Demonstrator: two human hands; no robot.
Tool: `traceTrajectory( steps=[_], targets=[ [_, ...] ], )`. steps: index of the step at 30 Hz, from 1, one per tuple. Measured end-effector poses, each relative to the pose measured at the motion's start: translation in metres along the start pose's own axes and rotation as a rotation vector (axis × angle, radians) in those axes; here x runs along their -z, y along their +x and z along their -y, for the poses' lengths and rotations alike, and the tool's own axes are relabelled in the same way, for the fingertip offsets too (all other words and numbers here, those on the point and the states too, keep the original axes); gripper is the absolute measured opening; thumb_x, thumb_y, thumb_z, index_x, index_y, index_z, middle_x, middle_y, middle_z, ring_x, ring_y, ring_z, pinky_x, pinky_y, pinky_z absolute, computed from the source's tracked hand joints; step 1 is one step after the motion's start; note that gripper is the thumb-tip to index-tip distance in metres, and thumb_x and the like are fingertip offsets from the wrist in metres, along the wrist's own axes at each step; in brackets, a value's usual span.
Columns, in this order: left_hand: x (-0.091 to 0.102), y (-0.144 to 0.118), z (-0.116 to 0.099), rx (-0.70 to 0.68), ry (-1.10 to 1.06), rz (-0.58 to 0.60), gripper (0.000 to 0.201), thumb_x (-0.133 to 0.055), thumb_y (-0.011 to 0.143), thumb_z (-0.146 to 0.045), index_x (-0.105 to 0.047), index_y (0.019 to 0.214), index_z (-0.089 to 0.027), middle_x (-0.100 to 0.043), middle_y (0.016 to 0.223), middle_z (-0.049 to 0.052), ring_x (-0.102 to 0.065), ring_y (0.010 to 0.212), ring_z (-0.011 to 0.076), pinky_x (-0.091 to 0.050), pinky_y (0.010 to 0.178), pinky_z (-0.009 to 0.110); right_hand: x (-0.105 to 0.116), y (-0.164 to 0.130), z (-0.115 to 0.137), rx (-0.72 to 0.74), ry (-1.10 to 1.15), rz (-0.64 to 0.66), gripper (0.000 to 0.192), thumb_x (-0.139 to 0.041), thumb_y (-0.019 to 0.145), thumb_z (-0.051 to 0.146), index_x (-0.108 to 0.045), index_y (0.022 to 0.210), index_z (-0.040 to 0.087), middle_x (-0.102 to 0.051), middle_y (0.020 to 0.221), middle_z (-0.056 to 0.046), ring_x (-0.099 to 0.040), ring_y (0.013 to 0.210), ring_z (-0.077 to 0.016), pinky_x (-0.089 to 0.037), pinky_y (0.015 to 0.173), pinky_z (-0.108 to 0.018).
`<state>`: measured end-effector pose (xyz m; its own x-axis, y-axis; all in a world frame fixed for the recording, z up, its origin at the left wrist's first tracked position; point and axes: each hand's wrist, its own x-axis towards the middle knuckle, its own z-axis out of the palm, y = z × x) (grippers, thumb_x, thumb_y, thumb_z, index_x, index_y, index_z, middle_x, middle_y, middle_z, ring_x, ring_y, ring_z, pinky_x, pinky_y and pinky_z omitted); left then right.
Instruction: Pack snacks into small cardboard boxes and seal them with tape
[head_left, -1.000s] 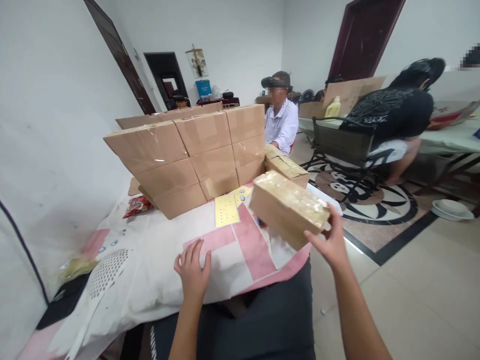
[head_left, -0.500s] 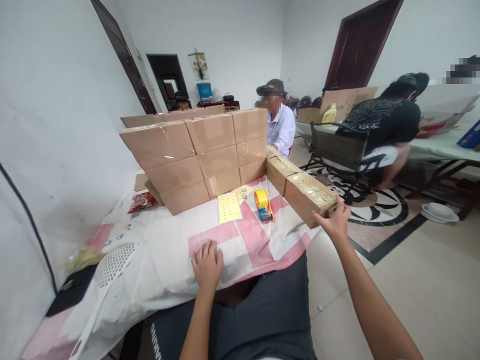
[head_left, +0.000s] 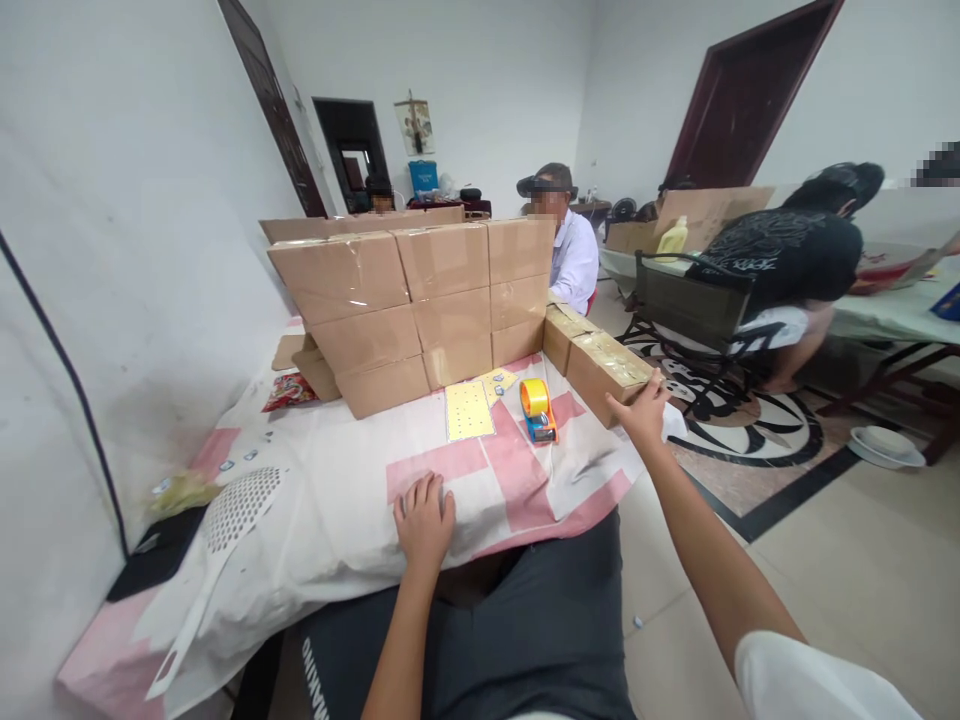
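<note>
Head view, wearer seated at a cloth-covered table; items run from largest to smallest.

1. Table cloth (head_left: 337, 500), white with pink blocks, drapes the whole work surface and hangs over the near edge.
2. Stacked cartons (head_left: 420, 300), taped brown boxes three high, form a wall across the back of the table.
3. Side row of cartons (head_left: 564, 328) runs from the wall's right end toward the wearer; the taped carton (head_left: 609, 372) is its nearest member, resting on the table's right edge and touching its neighbour.
4. Right hand (head_left: 637, 412) lies against the near end of the taped carton, fingers spread and bent over the corner, pressing rather than gripping. Judged best practice: push along the row's line, keeping the box flat and its base fully on the table, until its end face sits flush.
5. Left hand (head_left: 424, 518) rests palm down, fingers loosely extended, on the cloth at the near edge, holding nothing.
6. Perforated sheet (head_left: 469, 410), yellow, lies flat before the wall.
7. Tape dispenser (head_left: 538, 410), blue with a yellow roll, stands just beside the sheet, between it and the side row.

Change from one second ago: the taped carton was then lifted in the right hand above the table, hiding the dispenser; it now sits in the row. The left hand stays on the cloth.
</note>
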<state>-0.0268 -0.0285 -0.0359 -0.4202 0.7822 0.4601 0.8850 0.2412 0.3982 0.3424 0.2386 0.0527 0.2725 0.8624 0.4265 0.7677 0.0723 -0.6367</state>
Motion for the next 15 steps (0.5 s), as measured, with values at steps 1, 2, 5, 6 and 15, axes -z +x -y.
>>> traceTrajectory(
  steps=[1,2,5,6,15],
  targets=[
    [0.0,0.0,0.001,0.013,-0.029,0.011,0.035,-0.053,0.093,-0.031,-0.068,0.124,-0.025,-0.066,0.136,0.011,-0.056,0.128,0.0336,-0.028,0.115,0.061,-0.003,-0.002,0.0,-0.003,0.013,-0.005,0.125,-0.071,0.068,0.066,-0.007,0.16,0.012,-0.024,0.151,-0.03,-0.043,0.133,-0.0456,-0.042,0.102,-0.056],
    [0.001,0.001,0.004,0.023,-0.068,0.018,0.035,-0.054,0.092,-0.031,-0.067,0.124,-0.026,-0.066,0.136,0.011,-0.056,0.128,0.0332,-0.029,0.115,0.06,-0.006,-0.006,-0.002,-0.013,0.035,-0.007,0.129,-0.072,0.067,0.068,-0.003,0.161,0.012,-0.019,0.154,-0.031,-0.039,0.136,-0.0466,-0.041,0.105,-0.057],
    [0.004,0.009,0.026,0.019,-0.247,0.001,0.035,-0.053,0.092,-0.033,-0.066,0.123,-0.024,-0.068,0.13,0.011,-0.059,0.124,0.0297,-0.04,0.111,0.052,-0.021,-0.028,-0.012,-0.096,0.127,-0.021,0.143,-0.074,0.06,0.076,0.003,0.161,0.01,-0.006,0.16,-0.033,-0.026,0.145,-0.0498,-0.034,0.112,-0.058],
    [0.006,0.015,0.037,0.012,-0.309,-0.02,0.034,-0.053,0.092,-0.033,-0.066,0.122,-0.023,-0.068,0.127,0.011,-0.061,0.123,0.0283,-0.044,0.109,0.049,-0.028,-0.037,-0.016,-0.12,0.15,-0.03,0.146,-0.072,0.059,0.078,0.003,0.16,0.006,-0.007,0.159,-0.035,-0.023,0.146,-0.051,-0.032,0.113,-0.06],
    [0.077,0.163,0.186,0.417,-0.346,-0.259,0.049,-0.062,0.085,-0.029,-0.051,0.131,-0.018,-0.057,0.135,0.015,-0.065,0.106,0.0224,-0.053,0.091,0.038,-0.06,-0.092,-0.011,0.043,0.015,-0.114,0.11,-0.054,0.08,0.064,-0.017,0.158,-0.004,-0.029,0.151,-0.038,-0.025,0.144,-0.056,-0.021,0.118,-0.065]
  ],
)
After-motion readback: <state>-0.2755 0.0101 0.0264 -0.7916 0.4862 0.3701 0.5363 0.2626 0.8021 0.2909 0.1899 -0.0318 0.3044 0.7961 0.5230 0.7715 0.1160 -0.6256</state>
